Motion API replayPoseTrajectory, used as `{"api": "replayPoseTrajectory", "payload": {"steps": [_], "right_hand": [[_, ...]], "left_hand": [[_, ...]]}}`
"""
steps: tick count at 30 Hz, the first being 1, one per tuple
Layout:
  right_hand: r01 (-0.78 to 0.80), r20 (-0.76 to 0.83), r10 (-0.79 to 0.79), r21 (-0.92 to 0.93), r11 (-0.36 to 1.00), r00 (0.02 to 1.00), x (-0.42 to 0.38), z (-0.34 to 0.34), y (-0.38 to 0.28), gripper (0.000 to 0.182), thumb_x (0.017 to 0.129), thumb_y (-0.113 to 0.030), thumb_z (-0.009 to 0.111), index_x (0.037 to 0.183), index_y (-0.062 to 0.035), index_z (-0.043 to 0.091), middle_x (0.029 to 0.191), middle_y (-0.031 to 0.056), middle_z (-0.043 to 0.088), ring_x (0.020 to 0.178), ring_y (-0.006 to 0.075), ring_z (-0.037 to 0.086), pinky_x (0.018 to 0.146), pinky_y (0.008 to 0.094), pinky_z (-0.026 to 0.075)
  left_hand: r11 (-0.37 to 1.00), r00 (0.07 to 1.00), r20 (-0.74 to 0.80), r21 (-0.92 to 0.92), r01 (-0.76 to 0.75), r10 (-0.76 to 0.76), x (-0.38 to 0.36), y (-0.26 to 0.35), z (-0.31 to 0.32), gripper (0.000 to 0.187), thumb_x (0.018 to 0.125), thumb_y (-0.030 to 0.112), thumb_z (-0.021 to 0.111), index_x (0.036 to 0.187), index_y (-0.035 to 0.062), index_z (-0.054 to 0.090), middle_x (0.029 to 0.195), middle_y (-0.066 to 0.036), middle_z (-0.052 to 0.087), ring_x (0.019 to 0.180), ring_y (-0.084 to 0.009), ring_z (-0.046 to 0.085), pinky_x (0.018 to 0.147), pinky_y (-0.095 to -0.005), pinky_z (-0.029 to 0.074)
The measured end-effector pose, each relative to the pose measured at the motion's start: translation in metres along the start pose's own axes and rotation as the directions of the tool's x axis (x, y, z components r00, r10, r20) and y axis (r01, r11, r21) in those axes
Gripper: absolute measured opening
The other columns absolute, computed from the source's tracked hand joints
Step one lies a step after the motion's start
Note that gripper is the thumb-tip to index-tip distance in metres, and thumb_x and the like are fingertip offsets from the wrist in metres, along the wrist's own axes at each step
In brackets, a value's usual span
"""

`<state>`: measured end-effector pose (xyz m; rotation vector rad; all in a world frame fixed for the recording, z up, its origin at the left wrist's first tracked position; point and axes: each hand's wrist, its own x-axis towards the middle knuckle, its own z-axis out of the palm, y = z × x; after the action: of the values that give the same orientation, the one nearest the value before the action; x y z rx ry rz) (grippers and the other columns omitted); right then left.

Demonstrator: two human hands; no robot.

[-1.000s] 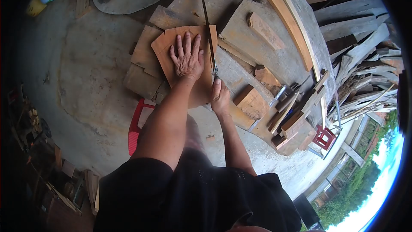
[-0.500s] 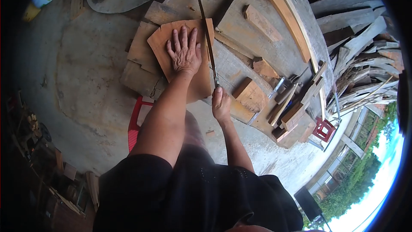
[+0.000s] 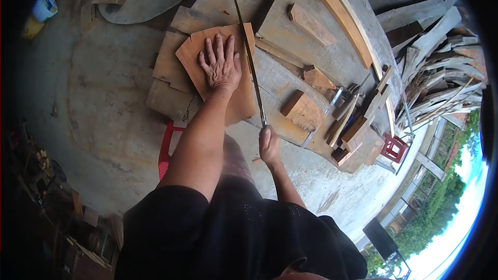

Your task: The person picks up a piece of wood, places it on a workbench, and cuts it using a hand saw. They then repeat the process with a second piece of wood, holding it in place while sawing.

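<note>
My left hand [image 3: 223, 66] lies flat with fingers spread on a reddish-brown wooden board [image 3: 241, 101]. In my right hand [image 3: 269, 145] is the handle of a long, thin saw [image 3: 252, 67], its fingers wrapped round it. The blade runs across the board near its right edge, and its tip sticks out past the far edge. Under the board are more wooden pieces [image 3: 168, 62] on the work surface. A cut wood block [image 3: 303, 111] sits to the right of the saw.
Right of the saw lie a wood offcut [image 3: 312, 24], a long curved timber [image 3: 340, 13] and a cluster of tools and blocks [image 3: 358, 124]. A red stool [image 3: 394, 148] stands beyond them. Stacked planks [image 3: 423, 31] fill the upper right. Another red seat [image 3: 167, 148] is beside my left arm.
My right hand has moved back toward my body, drawing the saw with it, so less blade extends past the board. My left hand stays on the board. The view has shifted slightly.
</note>
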<state>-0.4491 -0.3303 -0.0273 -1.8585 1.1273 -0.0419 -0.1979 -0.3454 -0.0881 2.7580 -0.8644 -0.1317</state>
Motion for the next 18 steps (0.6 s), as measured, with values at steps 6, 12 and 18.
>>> {"api": "replayPoseTrajectory", "payload": {"steps": [6, 12, 18], "right_hand": [[0.019, -0.047, -0.019, -0.005, 1.0, 0.999, 0.011, 0.005, 0.002, 0.051, 0.102, -0.042, 0.033, 0.077, -0.0017, 0.049, 0.057, 0.0163, 0.049, 0.054, 0.0338, 0.053, 0.053, 0.0408, 0.042], [0.022, -0.061, -0.019, 0.043, 0.999, 0.998, 0.061, 0.008, -0.039, 0.052, 0.104, -0.04, 0.03, 0.077, -0.0007, 0.051, 0.057, 0.0158, 0.049, 0.053, 0.0351, 0.05, 0.053, 0.0459, 0.039], [-0.009, -0.079, 0.012, 0.05, 0.999, 0.997, -0.04, 0.002, 0.013, 0.054, 0.102, -0.045, 0.031, 0.075, -0.0026, 0.049, 0.055, 0.0071, 0.046, 0.052, 0.0173, 0.048, 0.051, 0.0341, 0.039]], "left_hand": [[1.0, 1.0, 0.004, 0.005, 0.007, -0.007, 0.0, 0.001, 0.0, 0.06, 0.096, 0.04, 0.044, 0.152, 0.0306, 0.023, 0.16, -0.006, 0.015, 0.147, -0.0331, 0.009, 0.111, -0.0566, 0.008], [0.999, 0.998, -0.051, 0.022, -0.032, 0.033, -0.007, -0.001, 0.0, 0.058, 0.096, 0.038, 0.045, 0.15, 0.0298, 0.028, 0.158, -0.007, 0.02, 0.146, -0.0333, 0.013, 0.111, -0.0561, 0.01], [0.999, 0.999, -0.04, 0.028, -0.028, 0.029, -0.003, 0.001, -0.001, 0.058, 0.096, 0.038, 0.045, 0.15, 0.0305, 0.029, 0.158, -0.007, 0.022, 0.145, -0.0324, 0.015, 0.111, -0.0549, 0.012]]}}
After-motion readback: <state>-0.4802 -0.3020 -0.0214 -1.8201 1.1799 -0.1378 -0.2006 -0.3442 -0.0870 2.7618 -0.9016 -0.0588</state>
